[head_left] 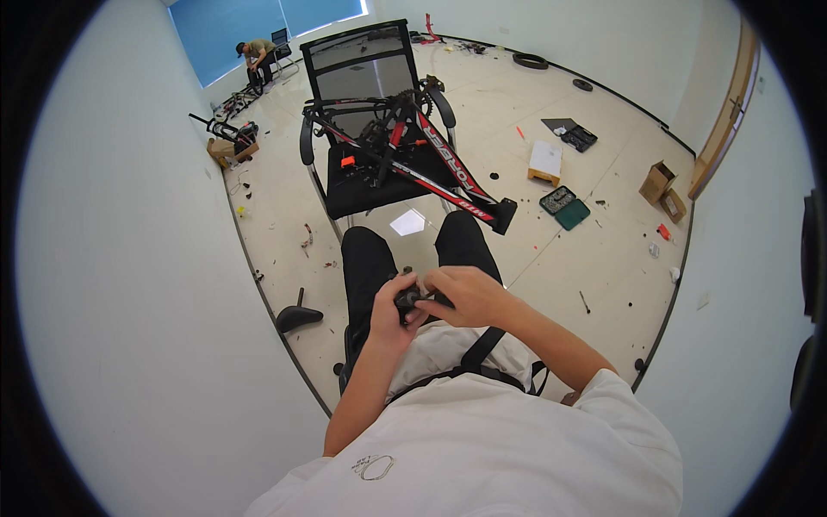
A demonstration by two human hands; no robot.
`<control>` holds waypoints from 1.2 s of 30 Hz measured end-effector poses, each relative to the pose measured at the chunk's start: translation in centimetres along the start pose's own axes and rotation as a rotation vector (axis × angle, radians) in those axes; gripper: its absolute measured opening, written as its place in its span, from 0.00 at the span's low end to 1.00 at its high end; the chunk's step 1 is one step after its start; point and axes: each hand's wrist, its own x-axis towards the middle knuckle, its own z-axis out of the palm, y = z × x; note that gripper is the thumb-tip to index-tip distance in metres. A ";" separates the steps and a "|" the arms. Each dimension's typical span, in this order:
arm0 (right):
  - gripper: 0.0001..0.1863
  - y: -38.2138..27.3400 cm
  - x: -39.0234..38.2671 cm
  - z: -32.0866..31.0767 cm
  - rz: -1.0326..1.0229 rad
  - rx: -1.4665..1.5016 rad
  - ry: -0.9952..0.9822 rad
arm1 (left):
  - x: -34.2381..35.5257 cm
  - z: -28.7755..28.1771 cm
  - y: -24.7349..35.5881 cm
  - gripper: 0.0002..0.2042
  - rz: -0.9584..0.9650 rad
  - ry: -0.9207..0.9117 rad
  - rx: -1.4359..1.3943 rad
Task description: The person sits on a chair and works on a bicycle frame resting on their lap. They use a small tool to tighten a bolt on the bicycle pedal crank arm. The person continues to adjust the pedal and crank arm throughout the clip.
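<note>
In my lap, my left hand (392, 308) is closed round a small black part (406, 300), its exact kind too small to make out. My right hand (469, 295) meets it from the right, fingers curled round a slim dark piece (441, 299) that looks like a tool handle and points at the black part. Beyond my knees, a black and red bicycle frame (448, 159) with its crank and chainring lies across a black mesh office chair (357, 56). A bright orange item (347, 162) rests on the seat beside the frame.
A bicycle saddle (300, 319) lies on the floor at left. To the right are a green tool case (575, 215), a black tool case (579, 138), a white-topped box (545, 159) and a cardboard box (657, 183). A co-worker (257, 56) bends over parts at the far left.
</note>
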 end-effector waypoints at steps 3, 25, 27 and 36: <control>0.14 1.4 -0.5 -0.3 -0.107 -0.267 0.022 | 0.2 -1.2 0.8 0.09 -0.039 -0.120 -0.065; 0.20 3.4 -3.6 3.1 0.135 -0.223 -0.155 | 1.7 -2.6 -1.4 0.12 -0.140 0.116 -0.032; 0.21 3.3 -3.5 3.0 0.135 -0.212 -0.122 | 1.6 -2.5 -1.3 0.12 -0.074 0.089 0.023; 0.07 4.5 -2.3 0.9 0.146 0.164 0.174 | 1.1 -2.0 -1.2 0.13 0.181 0.023 0.138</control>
